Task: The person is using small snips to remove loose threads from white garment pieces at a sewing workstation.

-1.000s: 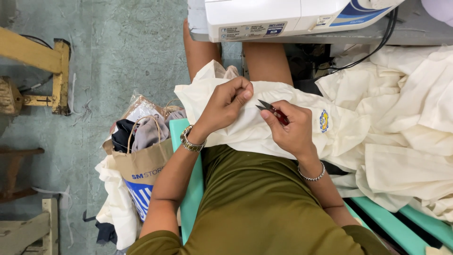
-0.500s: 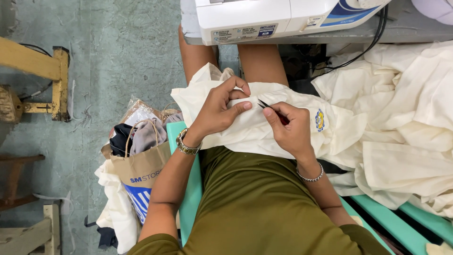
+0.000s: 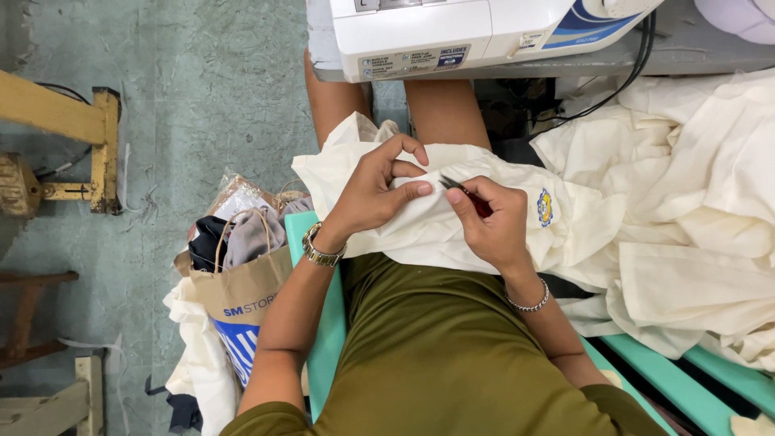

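A cream garment (image 3: 420, 230) with a small round badge (image 3: 545, 207) lies across my lap. My left hand (image 3: 371, 194) pinches a fold of this cloth between thumb and fingers. My right hand (image 3: 492, 222) grips a small red-handled cutter (image 3: 464, 194) whose dark tip points at the pinched fold, close to my left fingertips. Both hands sit just below the front edge of a white sewing machine (image 3: 452, 32).
More cream cloth (image 3: 694, 202) is heaped at the right. A brown paper bag (image 3: 242, 282) stuffed with fabric stands on the floor at the left, beside a teal bench (image 3: 323, 323). Yellow wooden frames (image 3: 73, 129) stand at far left. Black cables (image 3: 613, 89) hang under the machine.
My hands and the cloth shifted slightly with the view. My left fingers curled tighter on the fold, and the cutter tip came closer to them.
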